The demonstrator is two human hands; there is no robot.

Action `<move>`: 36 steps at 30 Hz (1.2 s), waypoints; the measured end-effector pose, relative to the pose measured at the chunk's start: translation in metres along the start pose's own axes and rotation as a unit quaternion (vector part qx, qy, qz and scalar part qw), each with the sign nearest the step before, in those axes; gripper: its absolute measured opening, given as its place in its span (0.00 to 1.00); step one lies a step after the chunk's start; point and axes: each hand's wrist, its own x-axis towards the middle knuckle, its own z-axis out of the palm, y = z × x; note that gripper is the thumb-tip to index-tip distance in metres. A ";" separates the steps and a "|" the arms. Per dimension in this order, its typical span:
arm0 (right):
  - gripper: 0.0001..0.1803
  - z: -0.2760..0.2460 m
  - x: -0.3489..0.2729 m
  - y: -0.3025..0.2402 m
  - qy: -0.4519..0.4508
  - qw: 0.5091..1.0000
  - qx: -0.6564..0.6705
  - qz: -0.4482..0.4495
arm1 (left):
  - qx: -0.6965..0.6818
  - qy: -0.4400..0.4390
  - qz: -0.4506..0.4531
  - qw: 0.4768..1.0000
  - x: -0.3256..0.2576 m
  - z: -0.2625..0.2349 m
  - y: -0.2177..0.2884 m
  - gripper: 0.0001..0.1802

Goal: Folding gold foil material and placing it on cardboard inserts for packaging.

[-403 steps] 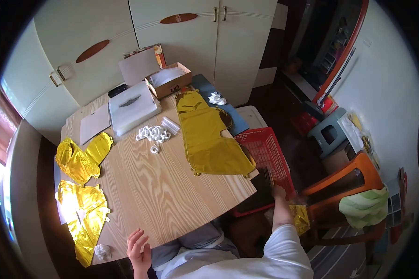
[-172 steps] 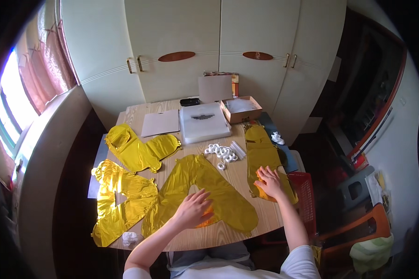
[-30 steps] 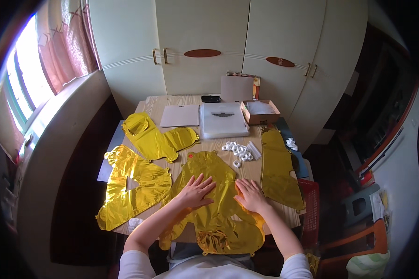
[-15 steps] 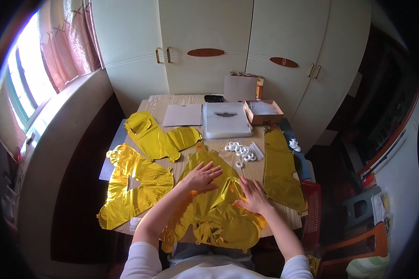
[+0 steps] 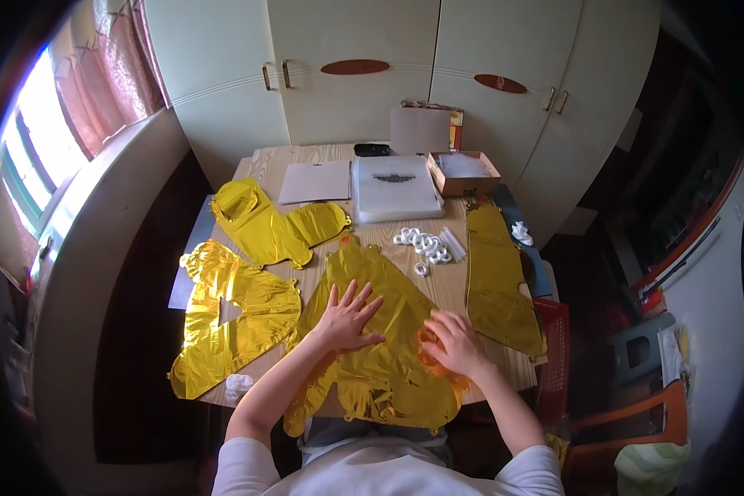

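A flat, deflated gold foil balloon (image 5: 380, 293) lies in front of me, its lower part reaching the near table edge. My left hand (image 5: 347, 322) rests on its middle, palm down with the fingers spread. Toward the balloon's right edge is my right hand (image 5: 457, 343), fingers bent and thumb apart from them, over foil that reflects orange. Other gold foil balloons surround this one: one at the far left (image 5: 277, 223), a crinkled one at the near left (image 5: 240, 331), and a long one on the right (image 5: 500, 281).
White ring-shaped rolls (image 5: 422, 244) and clear tubes (image 5: 452, 244) sit beyond the balloon. Farther back are a stack of clear plastic sleeves (image 5: 395, 194), a grey card (image 5: 314, 180), an open cardboard box (image 5: 465, 175) and a black object (image 5: 372, 150). A red basket (image 5: 551, 355) stands off the right edge.
My left hand has spread its fingers and turned them more forward. My right hand has curled its fingers near the balloon's right edge. The whole view has shifted slightly.
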 end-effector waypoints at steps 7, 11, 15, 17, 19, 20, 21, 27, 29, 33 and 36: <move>0.49 -0.040 -0.074 -0.057 -0.192 0.973 -0.056 -0.117 | 0.012 0.020 0.005 1.000 0.003 0.003 0.001 0.49; 0.31 -0.040 -0.092 -0.055 -0.141 0.971 -0.105 -0.162 | 0.015 0.019 0.009 1.000 0.003 0.002 0.001 0.49; 0.08 -0.051 -0.090 -0.062 0.019 0.978 -0.081 -0.193 | -0.012 0.024 0.003 1.000 0.003 0.006 -0.002 0.48; 0.09 -0.057 -0.087 -0.064 0.057 0.969 -0.107 -0.215 | -0.031 0.013 -0.011 0.999 0.003 0.008 -0.007 0.48; 0.09 -0.054 -0.089 -0.058 0.034 0.969 -0.114 -0.219 | -0.031 0.014 -0.001 0.999 0.005 0.009 -0.008 0.47; 0.10 -0.048 -0.090 -0.051 0.012 0.970 -0.109 -0.218 | -0.031 0.015 0.003 0.999 0.005 0.008 -0.008 0.47; 0.11 -0.043 -0.091 -0.045 -0.009 0.971 -0.105 -0.216 | -0.022 0.010 0.003 1.000 0.005 0.006 -0.007 0.46; 0.26 -0.034 -0.099 -0.034 -0.056 0.988 0.033 -0.139 | -0.005 -0.014 -0.014 1.000 0.003 -0.004 0.002 0.45; 0.28 -0.029 -0.102 -0.028 -0.039 0.990 0.053 -0.125 | 0.006 -0.013 -0.018 1.000 0.004 -0.004 0.003 0.44; 0.25 -0.024 -0.103 -0.020 -0.013 0.990 0.032 -0.134 | 0.006 -0.009 -0.029 1.000 0.003 -0.004 0.002 0.45; 0.22 -0.024 -0.101 -0.020 0.004 0.991 0.024 -0.132 | 0.004 -0.003 -0.035 0.999 0.003 -0.005 0.002 0.45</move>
